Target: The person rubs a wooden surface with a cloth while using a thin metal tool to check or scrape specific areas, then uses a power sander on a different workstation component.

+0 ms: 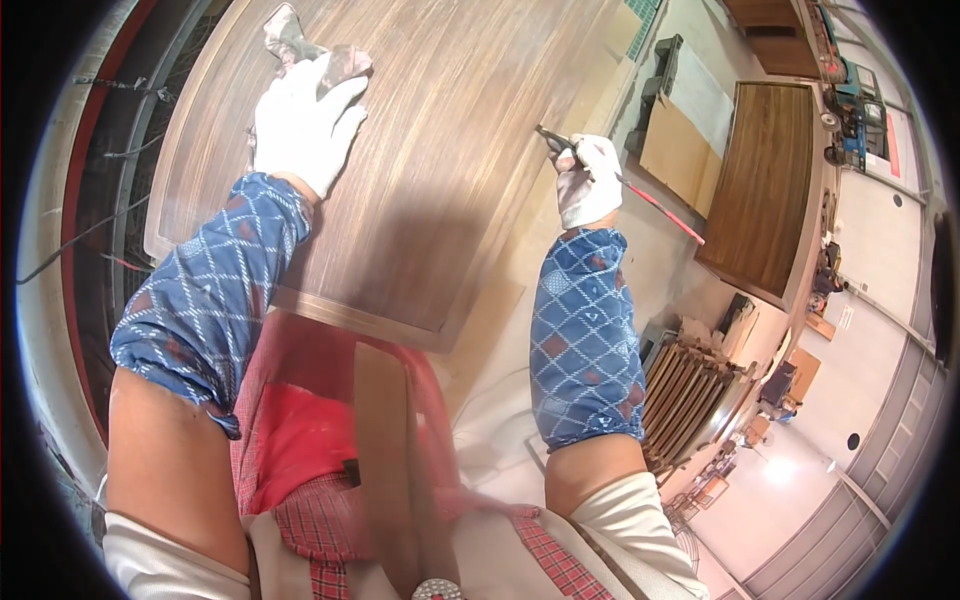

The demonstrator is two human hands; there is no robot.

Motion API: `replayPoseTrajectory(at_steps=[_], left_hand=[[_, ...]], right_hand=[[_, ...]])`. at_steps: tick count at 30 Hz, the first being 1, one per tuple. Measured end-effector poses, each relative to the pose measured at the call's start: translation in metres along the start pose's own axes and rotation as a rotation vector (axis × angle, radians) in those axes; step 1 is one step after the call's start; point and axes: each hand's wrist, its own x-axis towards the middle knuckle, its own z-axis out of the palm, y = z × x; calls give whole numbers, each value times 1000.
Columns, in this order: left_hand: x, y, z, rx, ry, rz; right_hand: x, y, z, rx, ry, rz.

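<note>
A wood-grain panel (pixel 400 150) with a raised border lies in front of me. My left hand (pixel 305 130), in a white glove, rests over its far left part. Under and beyond those fingers bunches a crumpled, stained rag (pixel 286 36), partly hidden by the glove. Off the panel's right edge, my right hand (pixel 588 182), also gloved in white with stained fingertips, closes round a thin red-handled brush (pixel 665 212). The brush's dark end points left over the panel edge; its bristles are too small to make out. Blue checked sleeves cover both forearms.
To the right stands another brown wooden panel (pixel 765 190), beside a tan board (pixel 680 150). Several stacked wooden frames (pixel 690 400) lie lower right. Dark machinery with cables (pixel 115 150) runs along the left. A teal vehicle (pixel 858 115) is farther off.
</note>
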Motion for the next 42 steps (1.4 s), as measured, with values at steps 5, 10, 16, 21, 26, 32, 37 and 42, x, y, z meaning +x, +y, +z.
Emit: replayPoseTrajectory(at_steps=[5, 10, 16, 21, 26, 32, 37, 42], left_hand=[[-2, -2, 3, -62, -3, 14], [-2, 3, 2, 3, -39, -21], [-5, 4, 4, 6, -47, -25], [-6, 5, 4, 42, -30, -1], [-6, 4, 9, 10, -29, -7], [-5, 5, 12, 68, 85, 52], [-3, 9, 20, 92, 63, 53], [-1, 12, 31, 93, 58, 46]], right_hand=[[-17, 1, -1, 39, 9, -12], [-31, -1, -3, 38, -10, 14], [-49, 0, -8, 44, -19, 33], [-62, 3, -10, 34, -31, 36], [-72, 6, -13, 24, -40, 57], [-87, 4, -11, -13, -29, 115], [-96, 10, -21, -3, -40, 117], [-108, 14, -24, -61, -38, 146]])
